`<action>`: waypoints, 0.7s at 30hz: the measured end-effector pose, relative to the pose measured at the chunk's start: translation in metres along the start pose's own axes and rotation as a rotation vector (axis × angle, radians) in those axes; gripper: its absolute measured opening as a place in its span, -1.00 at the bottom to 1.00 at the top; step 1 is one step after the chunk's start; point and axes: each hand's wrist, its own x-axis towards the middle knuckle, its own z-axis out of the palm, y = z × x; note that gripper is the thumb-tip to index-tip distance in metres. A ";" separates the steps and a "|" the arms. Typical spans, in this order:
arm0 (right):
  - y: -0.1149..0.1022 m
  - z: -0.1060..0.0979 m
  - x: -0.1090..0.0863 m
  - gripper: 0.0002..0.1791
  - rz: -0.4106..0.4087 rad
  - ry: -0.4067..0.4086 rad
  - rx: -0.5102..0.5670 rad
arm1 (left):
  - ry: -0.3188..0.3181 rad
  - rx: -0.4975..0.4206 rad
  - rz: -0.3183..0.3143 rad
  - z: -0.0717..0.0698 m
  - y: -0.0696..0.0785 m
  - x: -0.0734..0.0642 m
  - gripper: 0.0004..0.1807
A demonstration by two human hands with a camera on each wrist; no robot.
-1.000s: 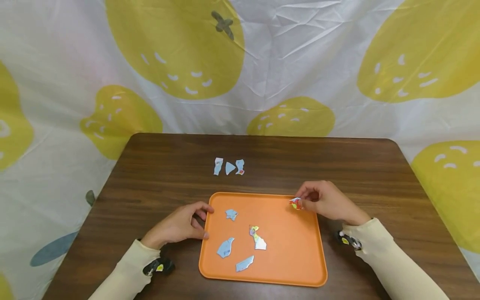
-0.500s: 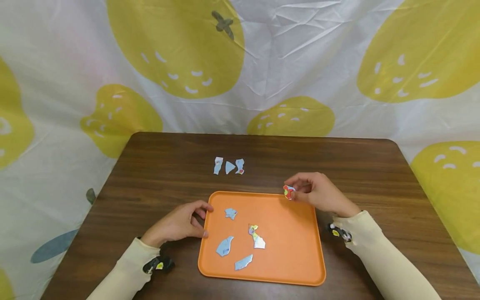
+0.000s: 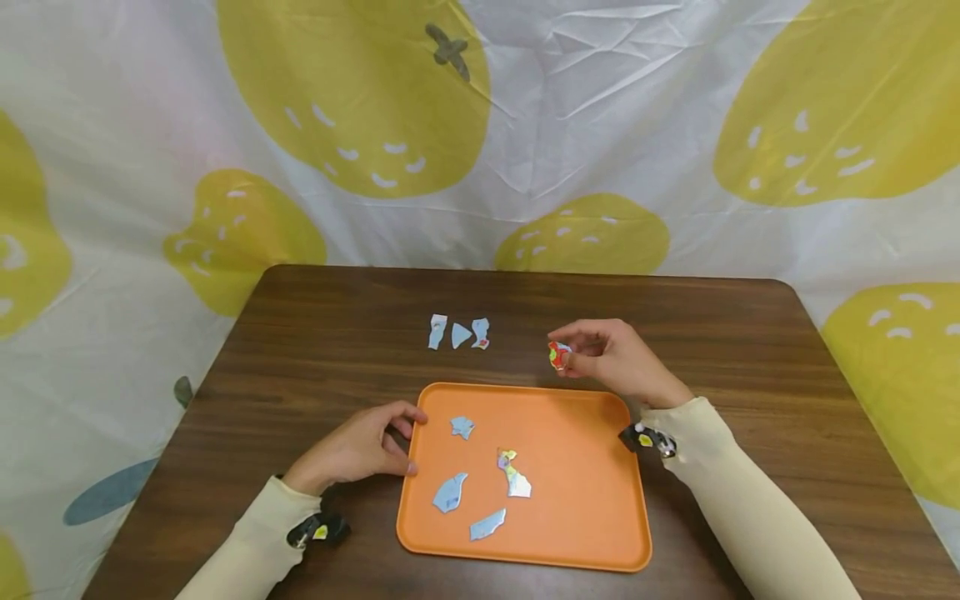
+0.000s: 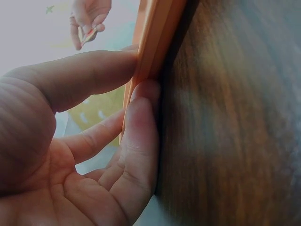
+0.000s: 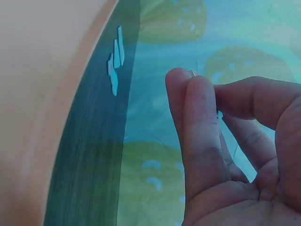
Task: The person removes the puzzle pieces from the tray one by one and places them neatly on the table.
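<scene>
My right hand (image 3: 618, 358) pinches a small flat jagged piece (image 3: 557, 355), printed red and yellow-green, between thumb and fingers. It is above the table beyond the orange tray's far right edge. In the right wrist view the fingers (image 5: 202, 113) hide most of that piece. At the left, my left hand (image 3: 363, 446) holds the rim of the orange tray (image 3: 577, 560), with fingertips and thumb against it. Inside the tray lie a small light-blue piece (image 3: 462, 427), a larger blue one (image 3: 450, 492), a blue strip (image 3: 488, 525) and a yellow-and-white piece (image 3: 516, 482).
Beyond the tray, three light-blue pieces lie in a row on the dark wooden table (image 3: 337, 333): a left one (image 3: 437, 332), a triangular one (image 3: 460, 336) and one with a red spot (image 3: 481, 333). A curtain with yellow fruit prints (image 3: 525, 125) hangs behind the table.
My right hand has lifted the red piece from the tray's far right corner and carried it away from me and leftward over the table. The left hand stays on the rim.
</scene>
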 end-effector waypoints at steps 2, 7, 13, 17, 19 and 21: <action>-0.002 0.003 0.005 -0.60 0.005 0.000 0.011 | 0.001 -0.001 0.001 0.000 0.000 0.000 -0.29; -0.003 0.006 0.016 -0.60 -0.007 0.007 -0.029 | 0.002 -0.004 0.002 0.000 -0.001 0.000 -0.29; -0.003 0.009 0.028 -0.60 -0.031 0.045 -0.071 | 0.005 -0.006 0.001 0.000 -0.001 0.000 -0.29; 0.000 0.011 0.036 -0.59 -0.033 0.055 -0.064 | 0.008 -0.006 -0.003 -0.001 -0.001 0.000 -0.29; 0.002 0.013 0.040 -0.58 -0.026 0.059 -0.061 | 0.007 -0.009 -0.002 -0.001 -0.001 0.000 -0.29; 0.003 0.014 0.044 -0.57 -0.019 0.059 -0.054 | 0.006 -0.009 -0.004 -0.001 -0.001 0.000 -0.29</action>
